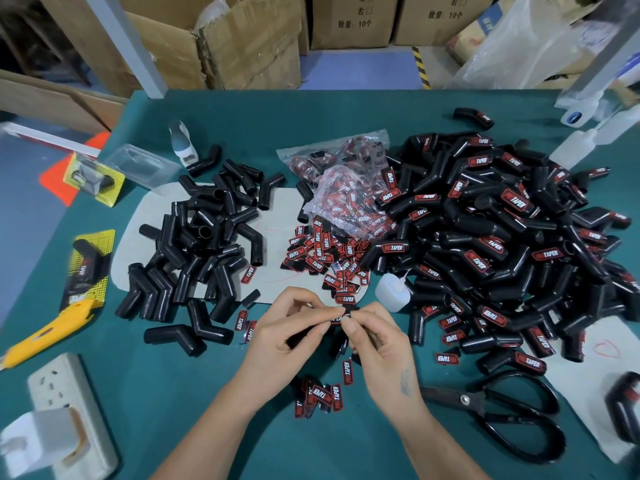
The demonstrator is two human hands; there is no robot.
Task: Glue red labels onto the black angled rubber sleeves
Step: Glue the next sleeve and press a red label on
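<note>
Where both hands' fingertips meet, red label (337, 318) mid-grip.

Unlabelled sleeves (201, 251) lay left on the counter (173, 393), loose labels (325, 258) between, labelled sleeves (502, 237) heaped right, scissors (502, 410) in front.

Two bare forearms showing, entering from near edge of view, no sleeves reaching into view. Left hand (289, 329) showing no glove, ring, watch or strap; fingernails looking short and unpainted. Right hand (379, 339) likewise uncovered, nails short and plain. Small faded blue-grey mark, tattoo or ink smudge, showing on back of right hand near wrist; shape too blurred for reading.
</note>
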